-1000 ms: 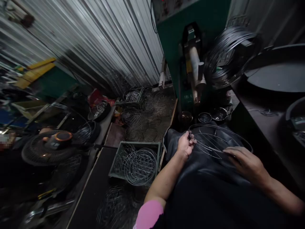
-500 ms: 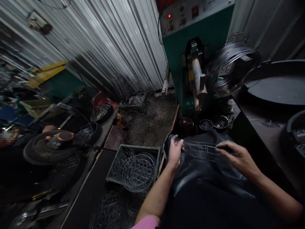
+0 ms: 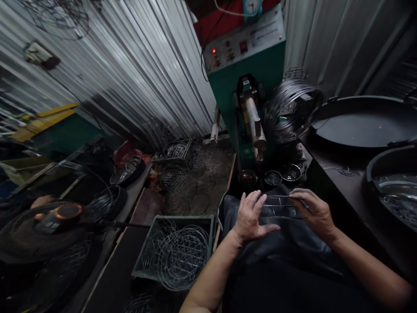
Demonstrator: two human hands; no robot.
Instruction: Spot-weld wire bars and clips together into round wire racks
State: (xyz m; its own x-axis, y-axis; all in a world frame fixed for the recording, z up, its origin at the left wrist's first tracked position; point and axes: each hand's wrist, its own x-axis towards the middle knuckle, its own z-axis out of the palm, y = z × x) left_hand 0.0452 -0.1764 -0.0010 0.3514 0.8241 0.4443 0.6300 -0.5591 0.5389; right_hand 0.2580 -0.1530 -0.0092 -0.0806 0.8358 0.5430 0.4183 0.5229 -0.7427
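Note:
A small wire rack (image 3: 276, 207) of thin metal rods hangs in front of me over the dark apron (image 3: 257, 248). My right hand (image 3: 314, 213) pinches its right end between thumb and fingers. At the rack's left end is my left hand (image 3: 252, 217), its thumb stretched out to the right, apart from the fingers. Those fingertips reach the rack's left edge; whether they touch it I cannot tell. Just beyond the rack stands a green machine (image 3: 247, 78) with a light metal cylinder (image 3: 254, 119) jutting toward me.
Round wire grids fill a green crate (image 3: 143, 261) on my left. Small bowls of metal pieces (image 3: 273, 177) sit below the machine, beside a wire coil (image 3: 293, 108). Large dark pans (image 3: 361, 124) stand on the right-hand bench. A fan (image 3: 61, 213) is at far left.
My left hand has gone from gripping the rack's left end to thumb spread and fingers extended. The rack now looks more face-on. My view has shifted right and upward.

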